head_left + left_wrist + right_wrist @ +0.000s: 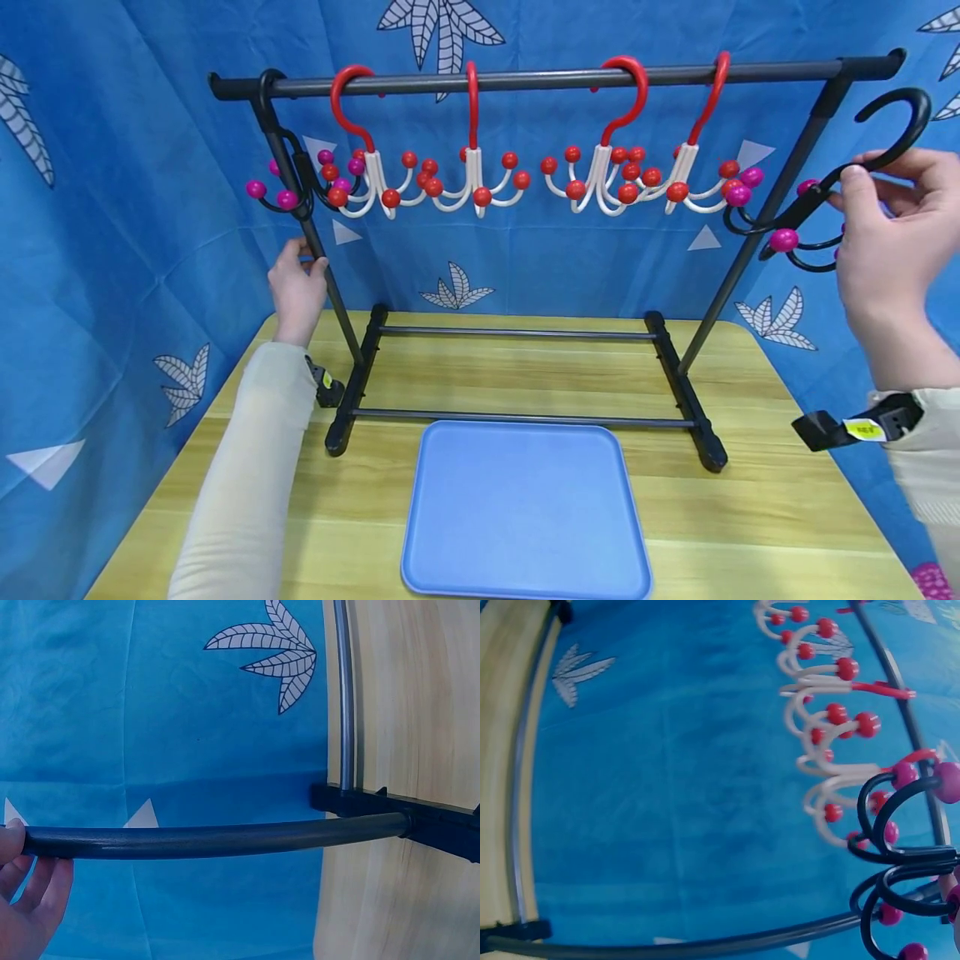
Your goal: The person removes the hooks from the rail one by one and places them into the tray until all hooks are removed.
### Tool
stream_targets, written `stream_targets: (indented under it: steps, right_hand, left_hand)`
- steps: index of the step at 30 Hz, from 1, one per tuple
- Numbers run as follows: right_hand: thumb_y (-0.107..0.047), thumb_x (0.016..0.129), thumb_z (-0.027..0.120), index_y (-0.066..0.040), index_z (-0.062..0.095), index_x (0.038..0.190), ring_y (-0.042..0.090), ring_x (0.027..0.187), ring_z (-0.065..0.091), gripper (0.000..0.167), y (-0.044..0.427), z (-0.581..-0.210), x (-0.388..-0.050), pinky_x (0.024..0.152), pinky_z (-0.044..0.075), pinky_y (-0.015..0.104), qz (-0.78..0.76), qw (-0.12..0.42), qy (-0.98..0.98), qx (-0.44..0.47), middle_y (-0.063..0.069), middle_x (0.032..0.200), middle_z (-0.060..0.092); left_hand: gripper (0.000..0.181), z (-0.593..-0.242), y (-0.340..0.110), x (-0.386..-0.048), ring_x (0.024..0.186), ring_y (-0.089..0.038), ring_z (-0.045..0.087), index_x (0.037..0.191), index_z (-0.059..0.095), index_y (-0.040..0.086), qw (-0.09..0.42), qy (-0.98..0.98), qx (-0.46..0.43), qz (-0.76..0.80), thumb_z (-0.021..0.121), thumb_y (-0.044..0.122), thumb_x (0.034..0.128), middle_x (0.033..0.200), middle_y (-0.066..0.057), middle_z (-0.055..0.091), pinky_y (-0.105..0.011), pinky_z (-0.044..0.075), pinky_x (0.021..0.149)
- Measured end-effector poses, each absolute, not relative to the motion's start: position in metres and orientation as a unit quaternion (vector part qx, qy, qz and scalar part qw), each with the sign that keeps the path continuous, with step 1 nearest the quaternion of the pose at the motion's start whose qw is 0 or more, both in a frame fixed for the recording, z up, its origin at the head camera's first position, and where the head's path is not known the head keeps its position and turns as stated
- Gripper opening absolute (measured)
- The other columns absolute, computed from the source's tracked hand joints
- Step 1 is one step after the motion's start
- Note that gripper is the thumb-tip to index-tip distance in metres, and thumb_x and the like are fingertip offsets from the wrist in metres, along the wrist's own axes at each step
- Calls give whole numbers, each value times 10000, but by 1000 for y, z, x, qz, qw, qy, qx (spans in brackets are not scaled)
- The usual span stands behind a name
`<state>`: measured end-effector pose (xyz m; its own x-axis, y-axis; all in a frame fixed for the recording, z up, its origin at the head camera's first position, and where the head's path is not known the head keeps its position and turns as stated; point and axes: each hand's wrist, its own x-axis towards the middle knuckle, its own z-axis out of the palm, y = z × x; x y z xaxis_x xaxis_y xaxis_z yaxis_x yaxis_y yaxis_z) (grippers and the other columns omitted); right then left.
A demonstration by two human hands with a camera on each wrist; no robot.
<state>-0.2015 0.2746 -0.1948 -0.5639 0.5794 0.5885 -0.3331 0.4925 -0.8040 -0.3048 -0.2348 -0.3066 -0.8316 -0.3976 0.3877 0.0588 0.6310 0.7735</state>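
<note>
My left hand holds the left post of a dark metal rack, thumb on one side and fingers on the other. Off the rack's right end, my right hand pinches a black multi-prong hook hanger with pink ball tips by its stem, its hook pointing up. In the right wrist view the prongs of that black hanger fill the lower right. A matching black hanger hangs at the left end of the top bar. Between them hang several white hangers with red hooks and red balls.
A blue tray lies on the wooden table before the rack. The rack's black feet and two crossbars stand behind it. Blue patterned cloth covers the back and sides.
</note>
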Motion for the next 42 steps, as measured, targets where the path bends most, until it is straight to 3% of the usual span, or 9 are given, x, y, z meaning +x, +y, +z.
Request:
stream_targets:
  steps: [10, 17, 26, 33, 42]
  right_hand:
    - [-210, 871, 591, -190, 594, 1112, -28, 873, 605, 242, 279, -234, -198, 781, 462, 98, 471, 449, -757, -64, -55, 1063, 571]
    - [-87, 834, 627, -77, 627, 1036, -18, 811, 630, 201, 277, -266, -202, 693, 467, 67, 496, 427, -756, -15, -74, 958, 618]
    - [-127, 834, 639, -39, 625, 1005, -58, 805, 607, 192, 262, -294, -197, 686, 446, 44, 466, 383, -798, 1, -183, 901, 610]
    - [-106, 840, 633, -13, 600, 996, -59, 795, 596, 185, 248, -317, -191, 611, 436, 50, 471, 348, -811, 18, -206, 902, 602]
    - [-67, 832, 636, -15, 610, 991, -81, 774, 589, 169, 232, -346, -184, 666, 458, 50, 488, 305, -818, 31, -214, 871, 599]
  left_hand:
    - [293, -306, -237, -306, 1035, -276, 551, 1202, 516, 39, 276, -861, 102, -416, 513, 124, 922, 1151, -145, 569, -406, 459, 871]
    - [317, -304, -236, -306, 1061, -270, 545, 1229, 500, 49, 263, -860, 105, -423, 508, 138, 925, 1169, -140, 558, -406, 459, 881]
    - [314, -303, -235, -306, 1066, -274, 540, 1229, 498, 45, 260, -862, 114, -420, 506, 126, 925, 1177, -142, 553, -407, 455, 884]
    - [309, -303, -234, -305, 1062, -280, 538, 1224, 495, 35, 260, -863, 108, -420, 501, 121, 927, 1175, -150, 551, -410, 454, 886]
    - [312, -306, -234, -304, 1053, -275, 551, 1228, 494, 42, 263, -860, 109, -423, 502, 126, 927, 1165, -147, 565, -406, 455, 885]
